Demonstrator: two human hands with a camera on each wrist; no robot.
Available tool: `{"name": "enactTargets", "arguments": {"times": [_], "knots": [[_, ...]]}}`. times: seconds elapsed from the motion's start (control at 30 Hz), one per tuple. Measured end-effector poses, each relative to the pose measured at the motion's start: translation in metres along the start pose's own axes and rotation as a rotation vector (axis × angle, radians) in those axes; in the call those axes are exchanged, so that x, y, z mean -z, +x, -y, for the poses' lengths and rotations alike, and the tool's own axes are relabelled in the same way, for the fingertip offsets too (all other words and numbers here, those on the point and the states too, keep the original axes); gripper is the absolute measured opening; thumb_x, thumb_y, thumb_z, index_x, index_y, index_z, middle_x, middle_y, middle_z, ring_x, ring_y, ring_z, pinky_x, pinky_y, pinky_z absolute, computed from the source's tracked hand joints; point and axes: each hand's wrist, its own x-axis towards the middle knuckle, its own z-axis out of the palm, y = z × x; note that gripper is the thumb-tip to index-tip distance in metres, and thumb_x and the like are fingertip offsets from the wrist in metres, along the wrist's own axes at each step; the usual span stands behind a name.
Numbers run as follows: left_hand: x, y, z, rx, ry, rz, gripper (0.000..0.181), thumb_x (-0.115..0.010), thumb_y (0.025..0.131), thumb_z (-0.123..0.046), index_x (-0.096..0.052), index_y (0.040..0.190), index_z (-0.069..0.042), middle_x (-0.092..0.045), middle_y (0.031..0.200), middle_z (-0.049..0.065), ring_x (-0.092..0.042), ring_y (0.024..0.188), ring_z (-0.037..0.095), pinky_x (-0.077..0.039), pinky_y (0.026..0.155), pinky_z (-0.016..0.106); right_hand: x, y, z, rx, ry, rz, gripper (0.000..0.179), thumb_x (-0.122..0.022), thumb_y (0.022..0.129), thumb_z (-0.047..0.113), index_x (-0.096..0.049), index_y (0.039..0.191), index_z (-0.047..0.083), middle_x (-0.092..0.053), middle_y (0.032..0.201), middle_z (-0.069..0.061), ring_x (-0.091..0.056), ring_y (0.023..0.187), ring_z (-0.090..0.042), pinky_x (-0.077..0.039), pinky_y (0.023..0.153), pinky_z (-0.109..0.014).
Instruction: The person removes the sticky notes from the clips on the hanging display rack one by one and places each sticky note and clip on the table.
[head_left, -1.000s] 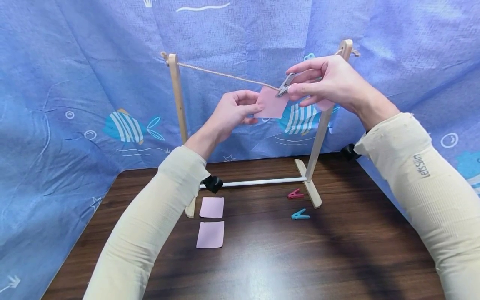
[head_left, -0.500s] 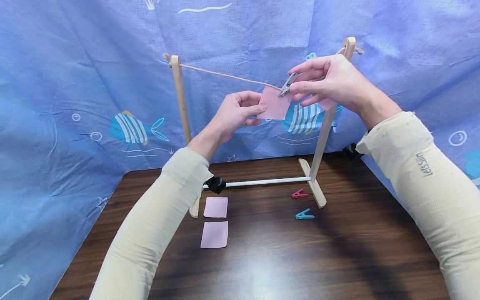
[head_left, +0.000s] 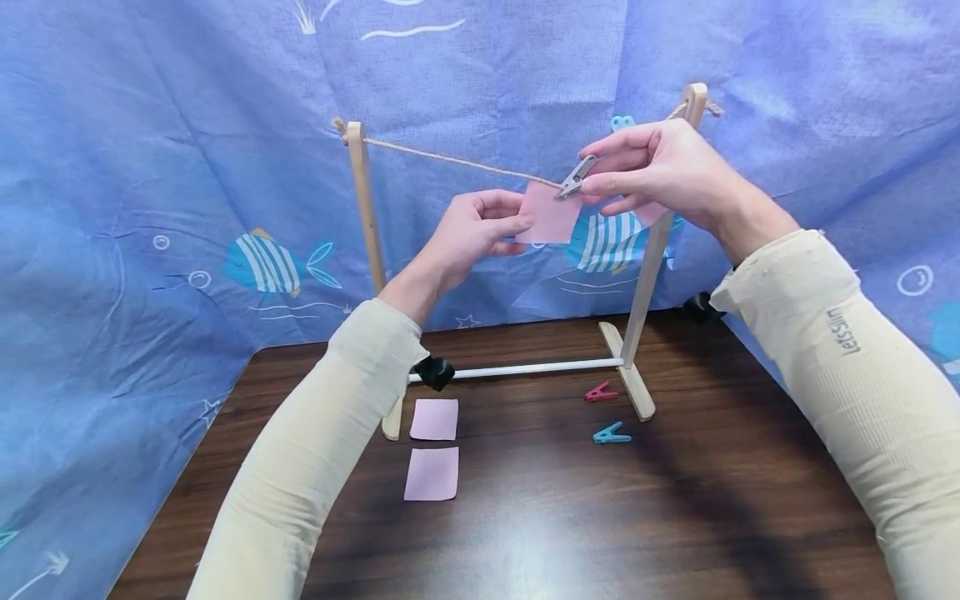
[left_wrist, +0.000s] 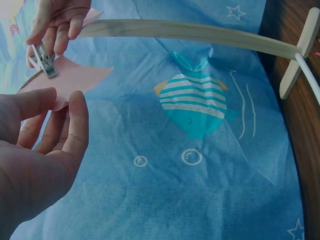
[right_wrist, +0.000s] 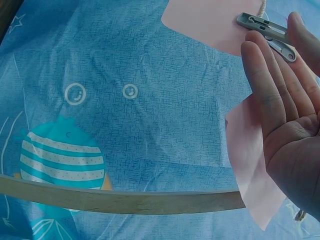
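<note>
My left hand pinches the left edge of a pink paper square between thumb and fingers. The top of that square is up at the sagging rope. A grey clothespin sits across rope and paper at the square's upper right, its handles between the thumb and fingers of my right hand. In the right wrist view the clothespin lies at the fingertips, its nose over the paper. Behind the right hand hangs another pink square, partly hidden, with a light blue clothespin above it.
A wooden stand holds the rope between its left post and right post, joined low down by a white bar. Two pink squares lie on the dark table. A red clothespin and a blue clothespin lie right of them.
The head view has shifted slightly, so the scene sits a little right and lower. Both hands keep their places on the paper and the grey clothespin.
</note>
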Motion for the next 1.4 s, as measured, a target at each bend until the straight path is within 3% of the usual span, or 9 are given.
{"name": "enactTargets", "arguments": {"times": [0.37,0.67,0.9,1.13,1.4], "knots": [[0.0,0.001,0.0,0.019,-0.001,-0.002,0.026,-0.071,0.094,-0.001,-0.068,0.12,0.004,-0.071,0.108,0.015,-0.07,0.093,0.023,-0.06,0.086,0.044,0.0,0.002,-0.007,0.027,0.041,-0.028,0.039,-0.082,0.086,0.005,-0.071,0.123,0.007,-0.076,0.107,-0.009,-0.075,0.092,-0.026,-0.06,0.075,-0.039],[0.001,0.0,-0.004,0.007,-0.01,-0.003,0.025,-0.07,0.094,0.001,-0.068,0.119,0.004,-0.071,0.105,0.014,-0.069,0.09,0.021,-0.062,0.08,0.038,-0.001,0.004,-0.009,0.083,0.1,-0.036,0.031,-0.08,0.087,0.002,-0.074,0.117,0.002,-0.076,0.104,-0.012,-0.076,0.088,-0.026,-0.06,0.073,-0.039],[0.004,-0.001,-0.006,-0.01,0.007,0.0,0.026,-0.071,0.094,-0.002,-0.068,0.12,0.003,-0.072,0.108,0.014,-0.07,0.093,0.022,-0.058,0.09,0.048,-0.004,0.003,-0.013,0.099,0.163,-0.049,0.034,-0.08,0.086,0.003,-0.072,0.119,-0.002,-0.076,0.104,-0.014,-0.075,0.091,-0.026,-0.06,0.075,-0.04],[0.004,-0.003,-0.009,0.0,0.011,-0.01,0.027,-0.073,0.094,-0.004,-0.068,0.119,0.003,-0.071,0.109,0.015,-0.069,0.094,0.023,-0.061,0.082,0.038,-0.006,0.003,-0.016,0.119,0.234,-0.058,0.032,-0.08,0.086,0.0,-0.071,0.116,-0.007,-0.076,0.104,-0.016,-0.075,0.089,-0.027,-0.06,0.074,-0.042],[0.006,-0.006,-0.01,-0.027,0.02,-0.008,0.027,-0.073,0.094,-0.004,-0.068,0.119,0.004,-0.072,0.108,0.015,-0.07,0.093,0.022,-0.061,0.082,0.038,-0.01,0.004,-0.016,0.163,0.34,-0.067,0.023,-0.077,0.086,-0.005,-0.072,0.108,-0.01,-0.075,0.1,-0.02,-0.076,0.084,-0.03,-0.059,0.072,-0.044]]}}
